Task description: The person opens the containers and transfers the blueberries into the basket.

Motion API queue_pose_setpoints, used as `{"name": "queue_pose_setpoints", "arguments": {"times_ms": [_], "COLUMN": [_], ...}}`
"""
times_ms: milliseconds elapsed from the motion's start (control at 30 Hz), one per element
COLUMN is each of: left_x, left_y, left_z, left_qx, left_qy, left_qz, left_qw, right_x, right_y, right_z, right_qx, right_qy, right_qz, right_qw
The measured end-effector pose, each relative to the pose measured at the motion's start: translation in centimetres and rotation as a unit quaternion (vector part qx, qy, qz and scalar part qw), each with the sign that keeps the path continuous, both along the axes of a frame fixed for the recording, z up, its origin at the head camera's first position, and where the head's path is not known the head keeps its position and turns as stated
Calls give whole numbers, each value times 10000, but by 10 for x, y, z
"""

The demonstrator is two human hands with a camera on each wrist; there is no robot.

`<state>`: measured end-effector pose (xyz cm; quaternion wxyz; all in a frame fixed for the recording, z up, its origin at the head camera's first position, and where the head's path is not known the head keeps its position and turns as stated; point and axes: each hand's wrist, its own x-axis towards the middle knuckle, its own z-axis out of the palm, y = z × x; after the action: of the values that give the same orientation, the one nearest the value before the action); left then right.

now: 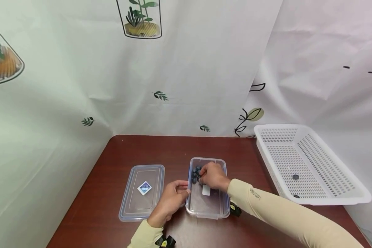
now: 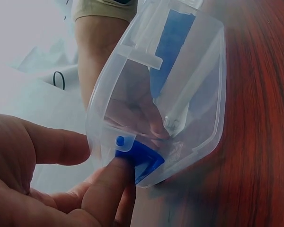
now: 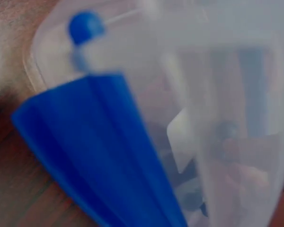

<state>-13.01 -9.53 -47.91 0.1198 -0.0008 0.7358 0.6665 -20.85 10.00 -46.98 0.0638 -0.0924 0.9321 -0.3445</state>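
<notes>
A clear plastic container (image 1: 207, 208) stands uncovered on the table, with blue latches on its sides. My left hand (image 1: 172, 198) grips its left wall; in the left wrist view the fingers lie against the blue latch (image 2: 141, 161). Inside, small dark blue pieces (image 1: 194, 175), about blueberry size, lie along the left side. My right hand (image 1: 214, 175) reaches in over the right wall, fingers curled. It seems to pinch one dark piece among the others, partly hidden by the fingers. Through the wall in the right wrist view, the fingertips and a dark piece (image 3: 226, 130) look blurred.
A clear lid (image 1: 136, 203) with a blue edge and diamond label lies left of the container. At the right, a white perforated basket (image 1: 266, 162) holds a dark piece (image 1: 295, 176) and another near its front wall. A printed cloth (image 1: 186, 113) hangs behind the brown table (image 1: 148, 148).
</notes>
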Motion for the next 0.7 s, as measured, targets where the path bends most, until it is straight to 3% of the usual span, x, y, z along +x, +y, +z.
{"name": "queue_pose_setpoints", "arguments": {"times_ms": [167, 367, 700], "left_x": [0, 0, -4], "left_y": [0, 2, 3], "left_z": [-1, -4, -4], "left_qx": [-10, 44, 93], "left_qy": [54, 39, -1], "left_qz": [-3, 3, 176], "left_qw": [10000, 10000, 9998], "right_x": [-3, -3, -4], "right_y": [0, 1, 0], "right_z": [-5, -7, 5], "right_qx": [71, -7, -376], "right_qy": [208, 156, 234], "right_qz": [118, 160, 257], "right_qw": [9997, 9998, 9987]}}
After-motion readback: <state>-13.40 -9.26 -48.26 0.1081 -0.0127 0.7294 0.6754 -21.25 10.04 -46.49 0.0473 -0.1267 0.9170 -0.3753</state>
